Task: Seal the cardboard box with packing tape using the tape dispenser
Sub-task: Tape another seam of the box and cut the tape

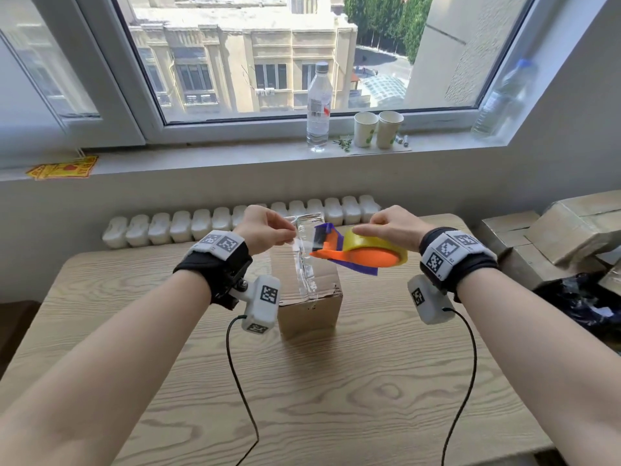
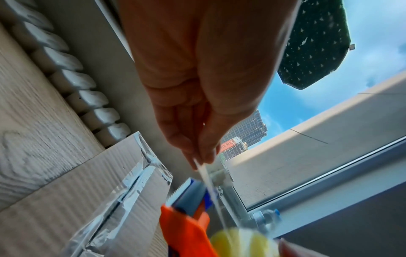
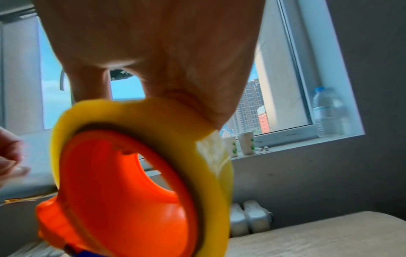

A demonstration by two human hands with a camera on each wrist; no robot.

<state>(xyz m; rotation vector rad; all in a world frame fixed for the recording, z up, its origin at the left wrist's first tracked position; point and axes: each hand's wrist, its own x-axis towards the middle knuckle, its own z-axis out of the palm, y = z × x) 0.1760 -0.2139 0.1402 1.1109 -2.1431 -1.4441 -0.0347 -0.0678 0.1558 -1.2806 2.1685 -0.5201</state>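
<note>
A small cardboard box (image 1: 311, 302) stands mid-table with a wrinkled strip of clear tape (image 1: 304, 264) along its top seam, seen also in the left wrist view as the box (image 2: 66, 200). My right hand (image 1: 386, 225) grips the orange tape dispenser (image 1: 356, 253) by its yellowish tape roll (image 3: 140, 167), held in the air above the box's right side. My left hand (image 1: 268, 230) pinches the free end of the clear tape (image 2: 207, 175) pulled from the dispenser (image 2: 186, 226), just above the box's far end. The dispenser's serrated blade (image 2: 178, 193) faces the left hand.
The wooden table (image 1: 302, 398) has free room in front of the box. More cardboard boxes (image 1: 554, 230) and a dark bag (image 1: 578, 301) crowd the right edge. A radiator (image 1: 235, 220) runs behind. On the windowsill (image 1: 235, 156) stand a water bottle (image 1: 317, 105) and two paper cups (image 1: 378, 129).
</note>
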